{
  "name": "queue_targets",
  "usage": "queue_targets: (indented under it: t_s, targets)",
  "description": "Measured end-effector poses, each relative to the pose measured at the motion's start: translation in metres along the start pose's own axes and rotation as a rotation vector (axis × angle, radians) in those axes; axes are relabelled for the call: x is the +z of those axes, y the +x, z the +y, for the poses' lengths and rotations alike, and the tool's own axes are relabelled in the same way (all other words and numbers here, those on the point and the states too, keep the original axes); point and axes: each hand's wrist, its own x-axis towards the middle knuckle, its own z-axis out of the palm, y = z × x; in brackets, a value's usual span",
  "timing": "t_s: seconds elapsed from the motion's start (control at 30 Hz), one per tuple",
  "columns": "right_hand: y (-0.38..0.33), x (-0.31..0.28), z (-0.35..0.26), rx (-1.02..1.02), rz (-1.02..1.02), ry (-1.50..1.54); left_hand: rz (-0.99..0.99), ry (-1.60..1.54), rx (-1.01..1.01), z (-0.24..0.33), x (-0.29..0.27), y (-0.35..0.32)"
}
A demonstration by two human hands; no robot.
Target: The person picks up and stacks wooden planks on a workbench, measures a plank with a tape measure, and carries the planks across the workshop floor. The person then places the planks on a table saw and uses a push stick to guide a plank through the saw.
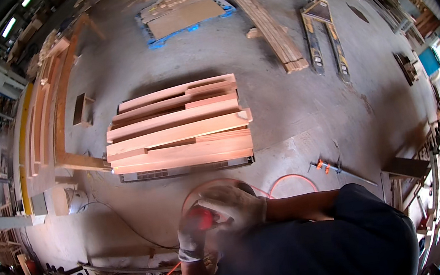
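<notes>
A worker's gloved left hand [191, 246] grips a red object [204, 218] between it and the right hand [231, 203], close alongside, its own hold too blurred to tell; stacked boards [175, 134] lie ahead, beyond an orange hose [292, 176].

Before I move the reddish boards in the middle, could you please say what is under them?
Under the boards, a dark, grid-like base shows along the near edge; the rest is covered.

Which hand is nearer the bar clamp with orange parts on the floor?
Right. The right hand is left of the bar clamp in view; the left hand, at a red object, is farther left and lower.
</notes>
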Motion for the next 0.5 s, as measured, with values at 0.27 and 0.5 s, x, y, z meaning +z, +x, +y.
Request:
queue_targets:
  t_s: [0.27,0.5]
  targets:
    - [-0.044,-0.020,0.028,0.176,-0.259,-0.054,-0.330,0.361,0.504,-0.039,0.069,0.047]
    - [-0.105,-0.007,0.115,0.181,-0.250,-0.111,-0.513,-0.136,0.266,-0.049,0.126,0.075]
